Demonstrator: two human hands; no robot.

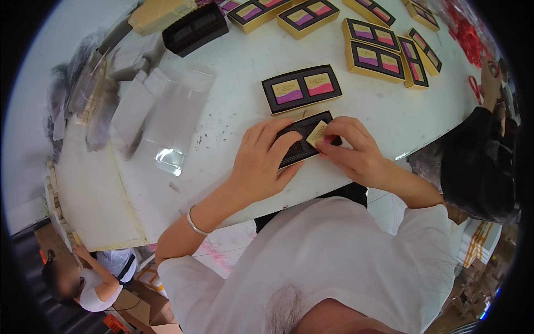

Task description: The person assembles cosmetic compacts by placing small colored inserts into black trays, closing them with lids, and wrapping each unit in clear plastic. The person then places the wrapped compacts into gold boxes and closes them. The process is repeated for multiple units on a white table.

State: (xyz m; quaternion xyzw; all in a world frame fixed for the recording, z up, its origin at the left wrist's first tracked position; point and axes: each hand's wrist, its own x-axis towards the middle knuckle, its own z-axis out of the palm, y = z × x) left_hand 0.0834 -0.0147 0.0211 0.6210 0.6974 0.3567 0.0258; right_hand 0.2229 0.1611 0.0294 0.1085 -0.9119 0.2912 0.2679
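Note:
My left hand (258, 158) grips the left side of a gold-edged box with a black compartment tray (295, 150), its fingers over the tray and its thumb along the near edge. Between the thumb and fingers of my right hand (359, 153) is a small square gold packet (317, 133) with some pink on it. This packet tilts over the tray's right end; whether it touches the compartment floor is hidden by my fingers. Just beyond lies a similar box (300, 73) holding two square packets, one gold and purple, one gold and pink.
Several filled boxes (375, 69) lie at the far right, with more (307, 25) at the far middle. Black trays (194, 30) sit at the far left, near clear plastic covers (181, 111). A person (94, 284) is lower left; another person's hand (489, 83) is near red-handled scissors (474, 89).

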